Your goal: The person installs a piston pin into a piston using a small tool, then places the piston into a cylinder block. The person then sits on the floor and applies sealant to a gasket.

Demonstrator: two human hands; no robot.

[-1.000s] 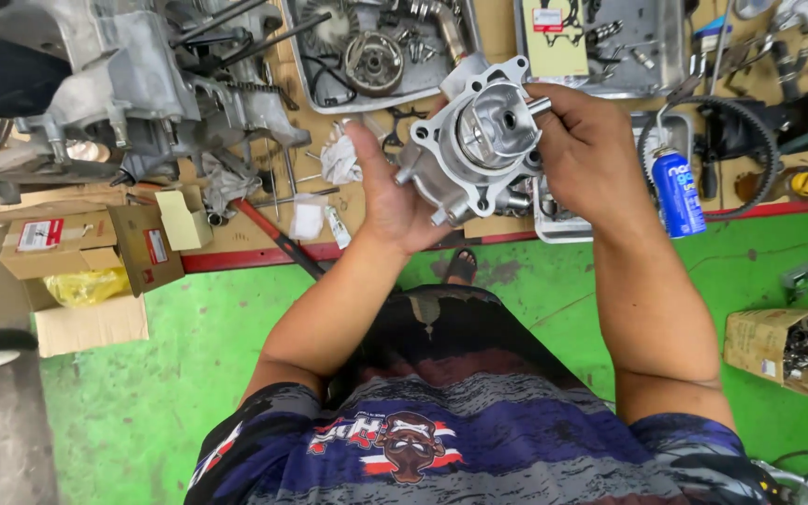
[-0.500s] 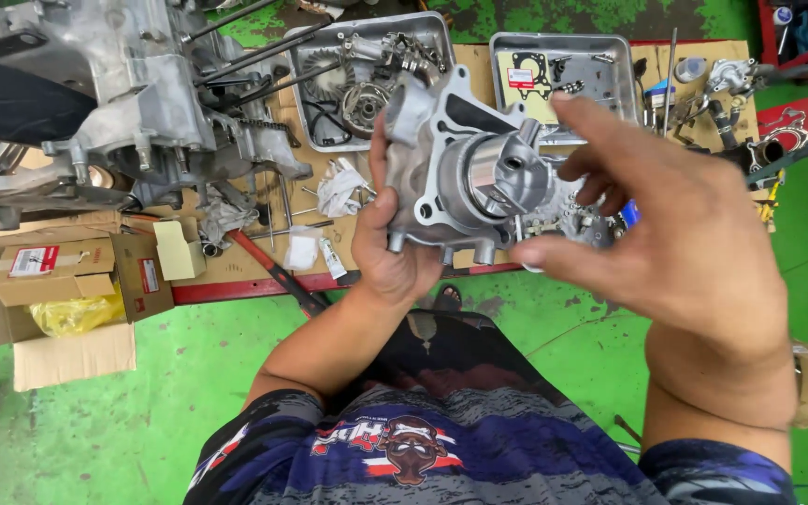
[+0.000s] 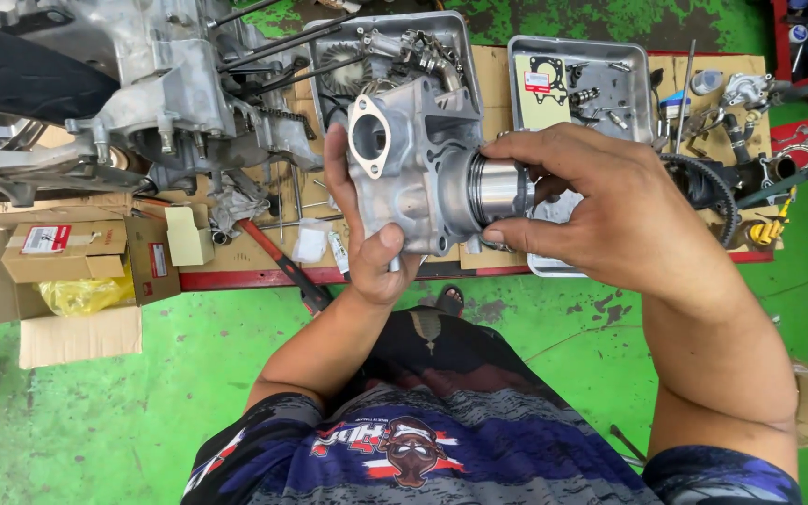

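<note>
**Both hands hold a grey engine cylinder above the workbench**

Head view: the engine cylinder (image 3: 418, 173), a cast grey metal block with a round port flange facing left, is held up in the air in front of the person's chest, over the front edge of the wooden bench (image 3: 254, 248). The left hand (image 3: 367, 248) grips the block from below and behind, fingers curled up along its left side, thumb pressed on the lower front face. The right hand (image 3: 600, 210) closes around the shiny steel sleeve (image 3: 497, 187) that sticks out of the block's right end, thumb under it, fingers wrapped over the top. Both hands are clamped on the part, neither is spread.

Around it: a large engine crankcase (image 3: 156, 98) lies at upper left on the bench, with long studs pointing right. Behind the cylinder a metal tray (image 3: 395, 33) holds a sprocket and small parts. A second metal tray (image 3: 600, 70) at right holds a gasket, bolts and a yellow-green card. A black drive belt (image 3: 713, 192) lies just right of the right hand. A red-handled tool (image 3: 282, 266) lies tilted across the bench's front edge, near the left wrist. Cardboard boxes (image 3: 77, 252) and a yellow bag (image 3: 86, 292) sit at left. The green floor (image 3: 142, 421) fills the lower part, with the dark patterned shirt (image 3: 423, 440) at the bottom
</note>
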